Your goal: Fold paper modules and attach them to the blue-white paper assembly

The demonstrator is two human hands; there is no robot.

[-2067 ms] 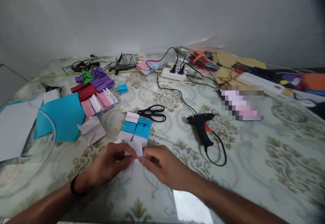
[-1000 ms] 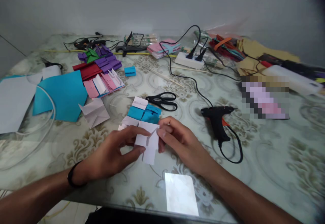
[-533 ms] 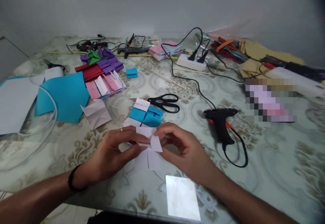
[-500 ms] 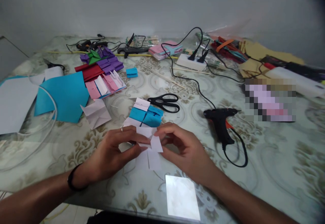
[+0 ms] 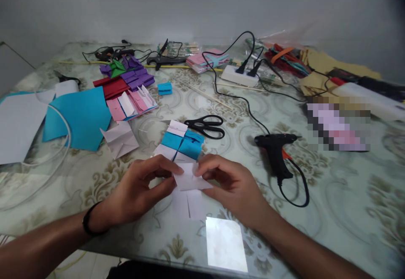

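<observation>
Between my two hands is a small folded white paper (image 5: 190,178). My left hand (image 5: 141,186) pinches its left side with thumb and fingers. Its right side is gripped by my right hand (image 5: 229,182), also closed in a pinch. Below the held fold, a white paper panel with a centre slit (image 5: 189,205) shows; whether it is one piece with the fold I cannot tell. Just beyond my fingers lie folded blue papers (image 5: 182,142) with white ones against them. Black-handled scissors (image 5: 207,127) rest behind these, their blades partly covered.
A black glue gun (image 5: 275,152) with its cord lies to the right. Blue sheets (image 5: 77,118), a creased white paper (image 5: 120,139) and a white cable (image 5: 68,144) are at left. Folded coloured papers (image 5: 136,78), a power strip (image 5: 238,75) and thin sticks (image 5: 210,95) lie farther back.
The held white paper's upper part has turned to lie more level across, between both hands. My left fingers have drawn back from its middle to the left edge.
</observation>
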